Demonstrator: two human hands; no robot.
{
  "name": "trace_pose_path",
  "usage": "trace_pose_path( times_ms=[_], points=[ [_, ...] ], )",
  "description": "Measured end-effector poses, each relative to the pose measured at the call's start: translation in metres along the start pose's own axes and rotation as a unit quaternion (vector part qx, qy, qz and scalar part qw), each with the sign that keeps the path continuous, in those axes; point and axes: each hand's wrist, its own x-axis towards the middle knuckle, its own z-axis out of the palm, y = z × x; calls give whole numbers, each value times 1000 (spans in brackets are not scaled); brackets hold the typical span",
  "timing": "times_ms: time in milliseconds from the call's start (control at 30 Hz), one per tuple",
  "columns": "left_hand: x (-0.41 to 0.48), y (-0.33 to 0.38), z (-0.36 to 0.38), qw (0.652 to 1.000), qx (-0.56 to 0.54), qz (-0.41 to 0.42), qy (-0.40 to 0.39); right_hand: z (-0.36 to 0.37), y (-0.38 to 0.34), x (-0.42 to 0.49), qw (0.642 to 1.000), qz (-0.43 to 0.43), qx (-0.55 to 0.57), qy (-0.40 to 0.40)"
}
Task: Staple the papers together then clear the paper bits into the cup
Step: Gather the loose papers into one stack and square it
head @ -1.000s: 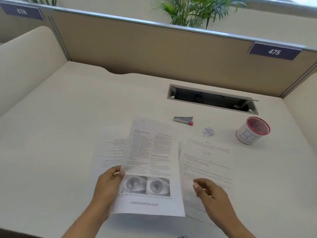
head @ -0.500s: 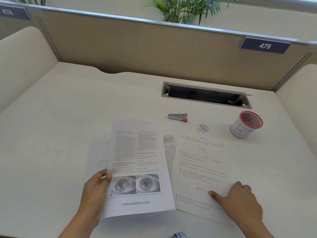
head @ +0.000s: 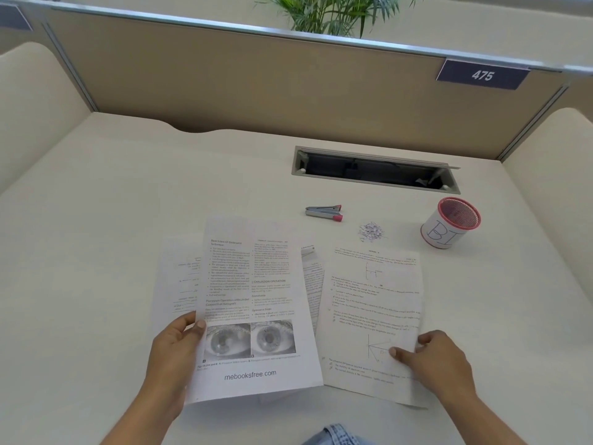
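The left hand point(head: 175, 342) pinches the eye-picture page point(head: 253, 303) by its edge. The right hand point(head: 433, 354) grasps the diagram sheet point(head: 372, 309) lying beside it. Best to square all edges before reaching for the stapler point(head: 324, 212), untouched near the paper bits point(head: 370, 231) and cup point(head: 451, 223).

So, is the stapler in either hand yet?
No, the stapler lies alone on the desk; the left hand holds the eye-photo page, and the right hand pinches the diagram sheet.
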Motion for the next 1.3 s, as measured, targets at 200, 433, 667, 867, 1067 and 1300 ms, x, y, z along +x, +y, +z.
trace_pose_path(
  times_ms=[200, 433, 667, 867, 1067, 1300],
  points=[
    [-1, -2, 0, 1000, 6, -11, -4, 3, 3, -2, 998, -3, 66, 17],
    [-4, -2, -1, 1000, 11, -9, -4, -3, 7, -13, 968, 3, 251, 25],
    [-2, -1, 0, 1000, 14, -12, 5, -12, 12, -17, 945, 8, 326, -18],
    [0, -3, 0, 1000, 20, -10, 12, -26, 19, -21, 933, -20, 359, -35],
    [0, -3, -1, 999, 34, -1, 20, -42, 18, -28, 899, -6, 434, -61],
    [-5, 3, 6, 999, 23, 5, 25, -59, 0, -44, 846, -34, 515, -132]
  ],
)
